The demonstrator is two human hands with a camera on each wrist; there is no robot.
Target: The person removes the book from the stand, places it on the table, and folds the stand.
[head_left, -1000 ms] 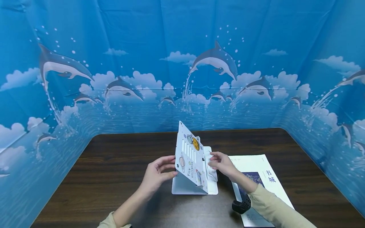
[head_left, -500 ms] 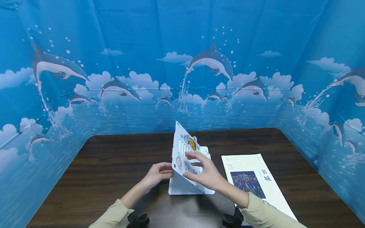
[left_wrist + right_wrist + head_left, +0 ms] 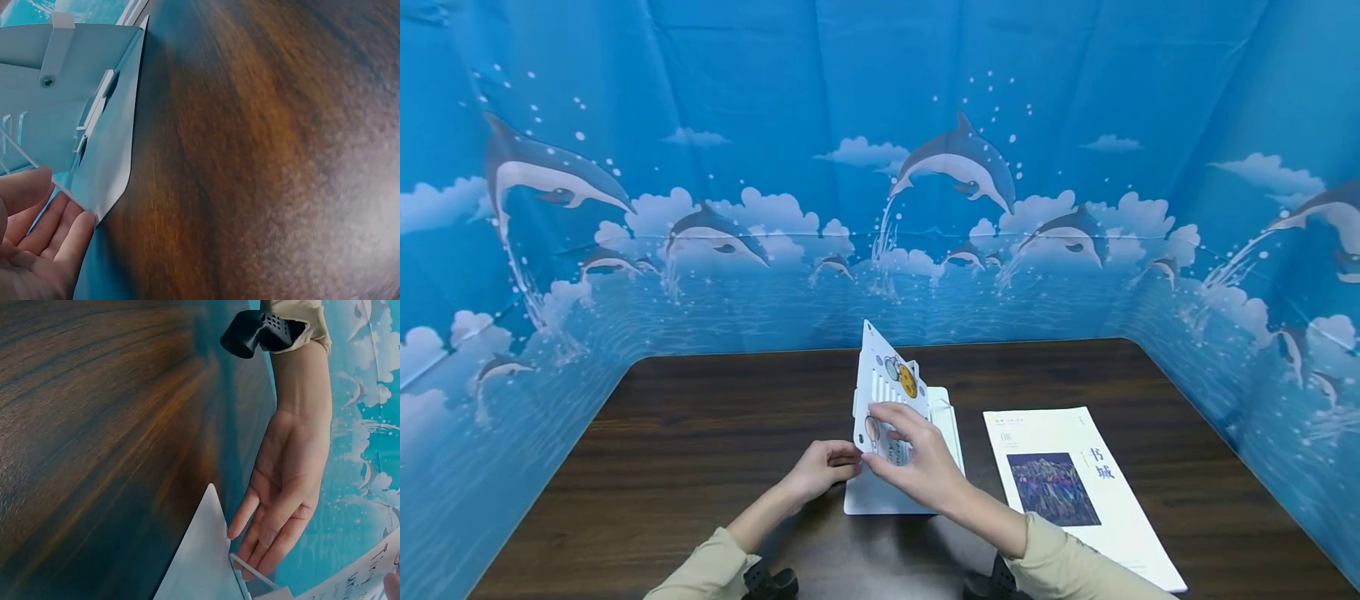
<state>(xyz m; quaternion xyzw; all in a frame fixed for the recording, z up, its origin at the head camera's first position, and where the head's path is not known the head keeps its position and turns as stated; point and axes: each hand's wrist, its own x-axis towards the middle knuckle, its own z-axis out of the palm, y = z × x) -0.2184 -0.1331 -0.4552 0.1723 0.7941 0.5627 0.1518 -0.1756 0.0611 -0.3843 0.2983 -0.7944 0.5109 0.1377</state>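
A white metal book stand (image 3: pixel 891 367) printed with planets and "Tiny universe" stands on the table, its panel tilted up from a flat base (image 3: pixel 880 492). My left hand (image 3: pixel 823 471) is at the stand's left side. In the left wrist view, its thumb and fingers (image 3: pixel 31 187) hold a thin wire support (image 3: pixel 69 194) behind the panel, close to the base's corner. My right hand (image 3: pixel 917 458) reaches across the panel's front, with thumb and fingers at the lower left edge, holding it. The right wrist view shows the left hand but barely a fingertip of the right.
A white book (image 3: pixel 1052 492) with a dark picture on its cover lies flat to the right of the stand. The dark wooden table (image 3: pixel 700 433) is bordered by a blue dolphin-print curtain (image 3: pixel 775 167). Black wrist cameras (image 3: pixel 771 583) hang below both sleeves.
My right hand has come from the stand's right side, across the panel, to its lower left edge. My left hand has moved from the panel's left edge down to the wire support.
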